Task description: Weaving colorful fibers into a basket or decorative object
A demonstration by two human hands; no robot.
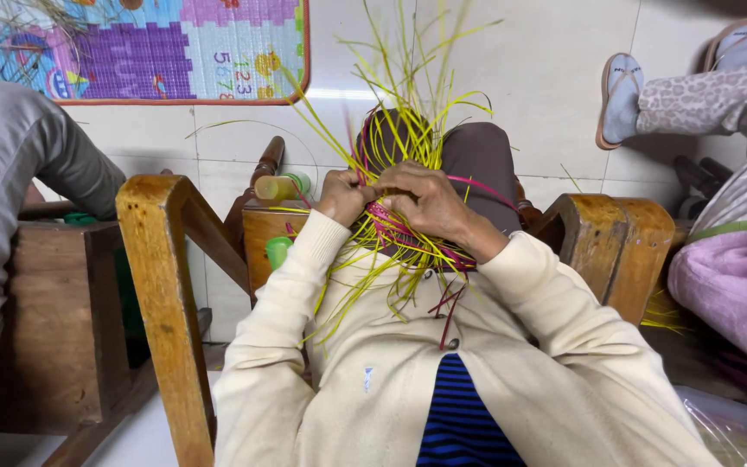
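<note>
Two hands, left hand (345, 195) and right hand (425, 201), grip many yellow strands (399, 130).

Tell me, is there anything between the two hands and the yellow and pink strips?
Nothing visible. The left hand and the right hand already grip the strips directly, above the lap.

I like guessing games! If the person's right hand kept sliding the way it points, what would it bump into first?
The right hand points sideways toward the left hand, which is right beside it on the woven strips. It would probably meet the left hand first, though depth is hard to judge.
</note>
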